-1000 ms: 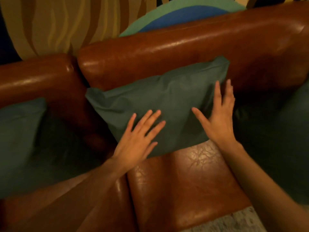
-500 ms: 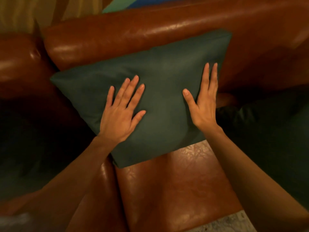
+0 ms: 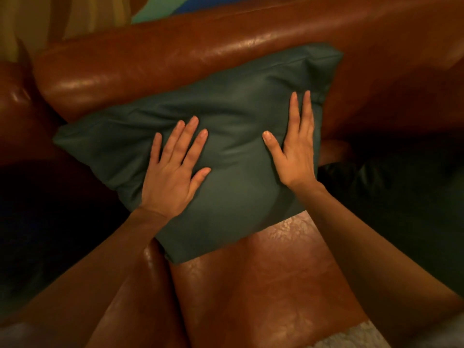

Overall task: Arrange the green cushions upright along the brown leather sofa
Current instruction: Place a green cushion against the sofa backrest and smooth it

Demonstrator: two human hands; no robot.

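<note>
Both palms now press deeper, denting green cushion (image 3: pixel 226 136); sofa (image 3: pixel 251 272) unchanged.

Bare seat (image 3: pixel 263 285) before cushion (image 3: pixel 226 116)

Wall covering (image 3: pixel 82 13): yellow and tan streaks, seen top left behind the furniture.
Painted shapes (image 3: pixel 160 8): a green band and a blue area, partly cut off at the top edge.
Floor covering (image 3: pixel 351 337): pale, textured, glimpsed bottom right.
Light: dim, warm-toned.

Dark cushion (image 3: pixel 406 209) at right, lost in shadow and cut by the frame edge.
</note>
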